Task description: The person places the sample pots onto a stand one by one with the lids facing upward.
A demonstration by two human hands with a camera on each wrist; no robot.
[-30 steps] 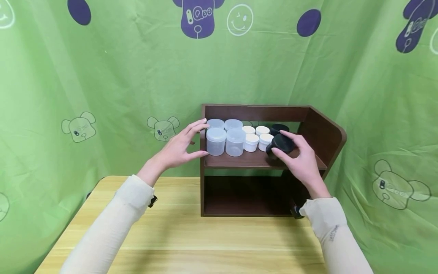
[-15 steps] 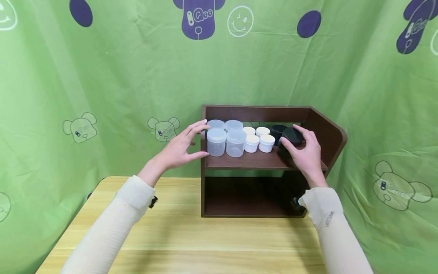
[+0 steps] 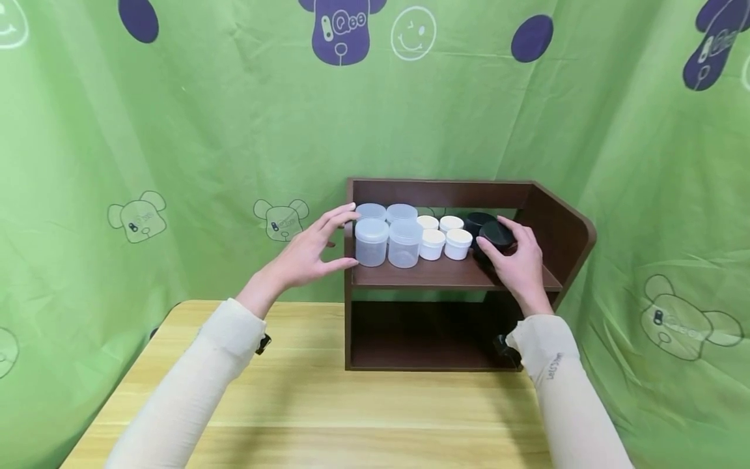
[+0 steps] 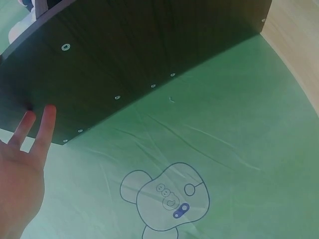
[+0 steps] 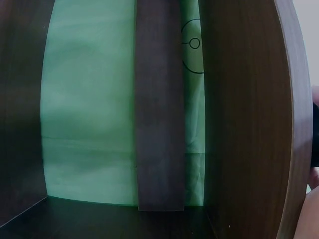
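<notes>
The left hand [image 3: 305, 255] hovers with fingers [image 4: 44, 130] spread and straight, holding nothing, just left of the dark brown wooden shelf unit [image 3: 551, 225] standing on the pale wooden bench [image 3: 293, 404]. On the unit's upper shelf, from its left end: four translucent plastic jars [image 3: 372, 241], four small white lidded jars [image 3: 432, 244], then two black round jars [image 3: 495, 236]. The right hand [image 3: 518, 267] grips the front black jar, fingers curled round it, near the unit's right wall.
</notes>
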